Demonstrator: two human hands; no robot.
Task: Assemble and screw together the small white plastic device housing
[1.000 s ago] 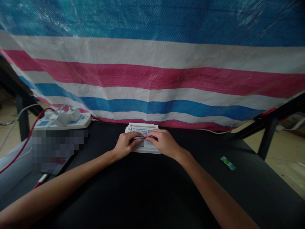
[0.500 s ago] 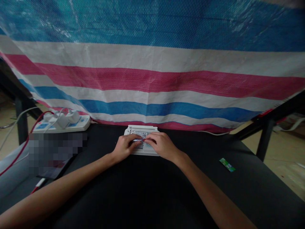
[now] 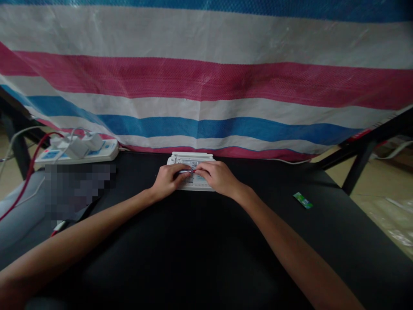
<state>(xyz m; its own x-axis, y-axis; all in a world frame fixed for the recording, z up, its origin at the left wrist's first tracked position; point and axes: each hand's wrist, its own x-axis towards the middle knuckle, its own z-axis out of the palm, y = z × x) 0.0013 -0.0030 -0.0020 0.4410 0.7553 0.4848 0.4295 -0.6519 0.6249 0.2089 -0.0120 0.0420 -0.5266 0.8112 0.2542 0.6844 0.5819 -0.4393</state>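
Note:
A white router-like device (image 3: 197,186) with a folded bar along its far edge lies flat on the black table, a printed label and vent grid facing up. Above it, my left hand (image 3: 165,179) is closed, thumb and fingers pinching a slim shiny pen-like tool (image 3: 185,171) that lies sideways. My right hand (image 3: 222,177) is closed too, its fingertips meeting the tool's reddish right end. Those fingers hide part of that end, and I cannot tell its exact kind. Both hands cover the device's sides.
A white power strip (image 3: 106,151) with plugs and a red cable stands at the back left. Nearer lies a dark, pixelated flat device (image 3: 79,189). A small green packet (image 3: 303,200) lies on the black table (image 3: 180,249) at right. A striped sheet (image 3: 200,79) hangs behind.
The view has tilted down, so everything sits higher in the picture. Both hands keep their grip on the tool over the white device, with little visible movement.

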